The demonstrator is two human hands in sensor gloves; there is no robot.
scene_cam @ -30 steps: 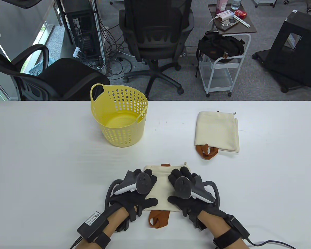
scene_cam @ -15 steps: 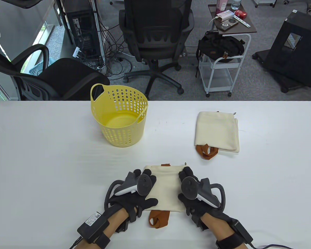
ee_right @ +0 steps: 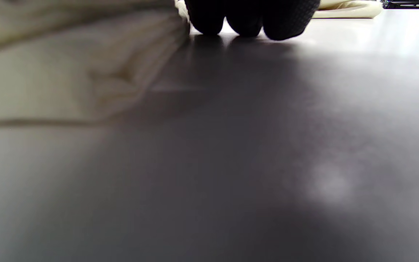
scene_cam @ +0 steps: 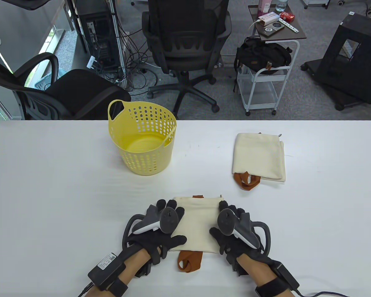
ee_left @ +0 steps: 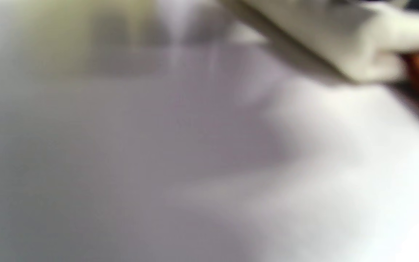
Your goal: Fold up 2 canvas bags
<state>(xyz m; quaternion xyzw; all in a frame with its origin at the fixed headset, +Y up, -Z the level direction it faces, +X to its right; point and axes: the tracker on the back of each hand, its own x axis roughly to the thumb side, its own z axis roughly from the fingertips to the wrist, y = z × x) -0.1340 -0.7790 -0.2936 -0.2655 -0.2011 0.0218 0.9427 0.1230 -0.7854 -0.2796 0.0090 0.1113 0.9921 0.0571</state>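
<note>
Cream canvas, folded into a small flat rectangle with a rust-brown strap handle, made up the near bag (scene_cam: 198,225), which lay on the white bench (scene_cam: 49,185) well in front of the yellow perforated plastic basket (scene_cam: 143,139) and a little to its right. Its brown handle loop (scene_cam: 188,262) stuck out of the edge farthest from the basket. The left hand (scene_cam: 160,227) rested at the bag's left edge, thumb laid across the cloth, fingers fairly straight. The right hand (scene_cam: 232,227) sat at the bag's right edge – in the right wrist view its fingertips (ee_right: 246,18) touched the bench just beside the folded cloth (ee_right: 67,72). Both hands looked relaxed rather than clenched, gripping nothing that could be made out. The left wrist view was badly blurred, showing only a cream fold (ee_left: 340,40). A second folded cream canvas bag (scene_cam: 259,156) with the same brown handles lay to the right of the basket – well apart from both hands.
</note>
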